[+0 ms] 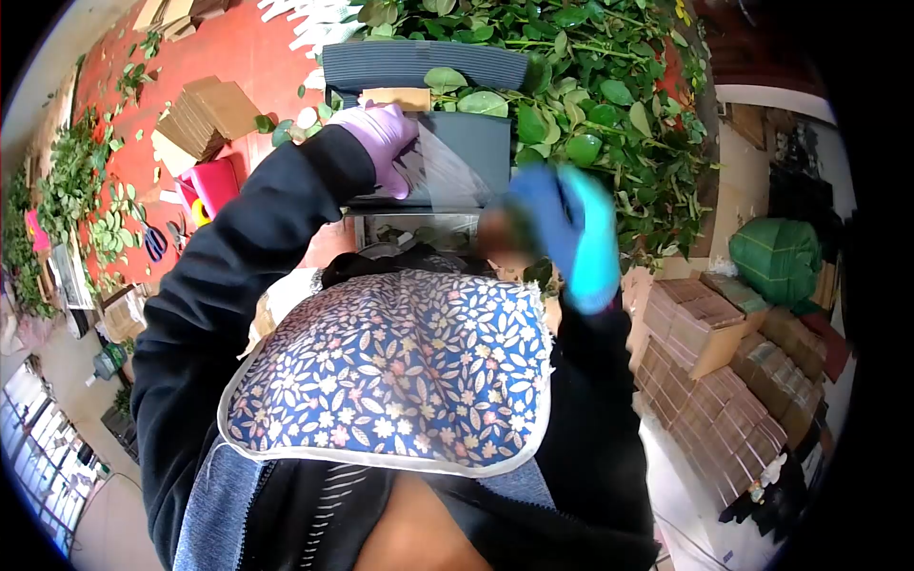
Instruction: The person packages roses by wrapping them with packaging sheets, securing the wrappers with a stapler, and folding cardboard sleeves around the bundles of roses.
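Note:
My left hand (383, 141), in a thin purple glove, lies on clear plastic film (447, 171) over a dark grey board (486, 143). Its thumb and fingers are apart. A piece of cardboard (400, 98) shows just beyond the fingers. To the right, my right hand (571, 228) wears a blue and teal glove and is smeared by motion. At its fingers is a blurred brownish thing (505, 238) with dark green by it, blurred like the hand; its kind is unclear.
Leafy green stems (609, 114) cover the right of the red table (124, 76). Folded cardboard pieces (205, 124), a pink holder (209, 186) and scissors (154, 243) lie at the left. A ridged grey bar (424, 65) spans behind the board. Bundled cardboard (705, 381) is stacked at the right.

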Available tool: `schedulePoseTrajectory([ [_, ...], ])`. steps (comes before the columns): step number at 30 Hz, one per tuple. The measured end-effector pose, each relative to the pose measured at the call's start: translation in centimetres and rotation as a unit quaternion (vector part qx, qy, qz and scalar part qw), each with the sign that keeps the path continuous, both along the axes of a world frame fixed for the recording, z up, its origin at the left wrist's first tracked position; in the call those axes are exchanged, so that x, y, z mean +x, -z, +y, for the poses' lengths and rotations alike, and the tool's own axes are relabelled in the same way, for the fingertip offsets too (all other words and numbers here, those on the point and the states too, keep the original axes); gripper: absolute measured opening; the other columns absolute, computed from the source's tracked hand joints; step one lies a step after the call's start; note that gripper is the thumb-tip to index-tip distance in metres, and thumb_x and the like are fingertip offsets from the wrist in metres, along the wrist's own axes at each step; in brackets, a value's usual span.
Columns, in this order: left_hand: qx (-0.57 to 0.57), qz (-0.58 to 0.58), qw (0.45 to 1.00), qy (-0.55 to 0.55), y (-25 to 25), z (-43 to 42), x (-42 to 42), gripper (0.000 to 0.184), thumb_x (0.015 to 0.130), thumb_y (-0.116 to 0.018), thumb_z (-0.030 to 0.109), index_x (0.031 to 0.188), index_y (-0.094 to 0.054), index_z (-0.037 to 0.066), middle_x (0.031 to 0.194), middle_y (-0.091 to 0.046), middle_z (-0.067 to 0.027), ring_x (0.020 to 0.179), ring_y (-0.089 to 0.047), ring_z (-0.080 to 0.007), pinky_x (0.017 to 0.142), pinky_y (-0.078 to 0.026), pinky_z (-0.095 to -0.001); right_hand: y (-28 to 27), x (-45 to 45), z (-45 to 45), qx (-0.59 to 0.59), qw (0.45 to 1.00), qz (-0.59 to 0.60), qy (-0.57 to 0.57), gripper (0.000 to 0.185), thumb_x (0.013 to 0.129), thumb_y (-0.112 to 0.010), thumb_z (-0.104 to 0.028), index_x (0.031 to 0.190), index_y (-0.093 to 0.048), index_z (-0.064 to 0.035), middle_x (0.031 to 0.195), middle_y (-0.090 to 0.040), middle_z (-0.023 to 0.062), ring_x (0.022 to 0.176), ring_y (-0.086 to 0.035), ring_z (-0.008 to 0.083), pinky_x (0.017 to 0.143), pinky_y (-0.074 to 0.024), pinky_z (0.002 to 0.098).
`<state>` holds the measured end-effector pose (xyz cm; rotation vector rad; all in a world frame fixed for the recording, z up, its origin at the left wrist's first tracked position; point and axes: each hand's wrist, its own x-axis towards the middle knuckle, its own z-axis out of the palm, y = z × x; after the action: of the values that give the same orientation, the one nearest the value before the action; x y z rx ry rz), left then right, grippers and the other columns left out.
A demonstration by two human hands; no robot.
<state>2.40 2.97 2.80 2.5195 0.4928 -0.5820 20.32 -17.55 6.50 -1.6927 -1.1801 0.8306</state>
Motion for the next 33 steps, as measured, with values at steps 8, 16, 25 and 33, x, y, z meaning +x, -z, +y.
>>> schedulePoseTrajectory([
  [8, 0.022, 0.042, 0.999, 0.007, -0.5, 0.6, -0.8, 0.058, 0.055, -0.088, 0.039, 0.094, -0.064, 0.004, 0.095, -0.063, -0.0151, 0.094, -0.062, -0.0352, 0.083, -0.048, -0.0439, 16.6, -7.2, -4.9, -0.012, 0.737, 0.675, -0.04, 0.056, 0.096, -0.053, -0.041, 0.139, -0.042, -0.007, 0.119, -0.061, 0.0182, 0.118, -0.055, 0.03, 0.101, -0.0427, 0.0406],
  [16, 0.051, 0.05, 0.997, 0.017, 1.5, 1.2, -1.2, 0.061, 0.053, -0.087, 0.041, 0.097, -0.064, 0.004, 0.095, -0.063, -0.0166, 0.096, -0.061, -0.0347, 0.085, -0.047, -0.0434, 7.0, 2.0, -0.9, 0.345, 0.583, 0.63, 0.381, 0.037, 0.1, -0.044, -0.039, 0.114, -0.059, -0.0076, 0.117, -0.062, 0.0145, 0.09, -0.065, 0.027, 0.081, -0.052, 0.0445],
  [25, 0.024, 0.05, 0.998, -0.008, 1.2, 1.6, -1.4, 0.058, 0.052, -0.086, 0.039, 0.096, -0.065, 0.006, 0.101, -0.061, -0.0166, 0.101, -0.058, -0.0368, 0.082, -0.048, -0.0456, 8.3, 0.4, 0.8, -0.117, 0.823, 0.554, 0.053, 0.024, 0.095, -0.051, -0.012, 0.111, -0.061, 0.0029, 0.106, -0.067, 0.0103, 0.084, -0.064, 0.0162, 0.068, -0.0521, 0.0287],
  [33, 0.017, -0.003, 0.999, -0.049, 1.9, 0.4, -1.2, 0.053, 0.05, -0.085, 0.033, 0.09, -0.065, 0.005, 0.093, -0.062, -0.0168, 0.094, -0.061, -0.0357, 0.078, -0.051, -0.0446, 0.1, 2.2, 2.4, 0.081, 0.992, -0.1, -0.011, 0.021, 0.084, -0.067, 0.0, 0.105, -0.066, 0.0036, 0.096, -0.071, 0.0132, 0.085, -0.068, 0.0195, 0.078, -0.0528, 0.0312],
])
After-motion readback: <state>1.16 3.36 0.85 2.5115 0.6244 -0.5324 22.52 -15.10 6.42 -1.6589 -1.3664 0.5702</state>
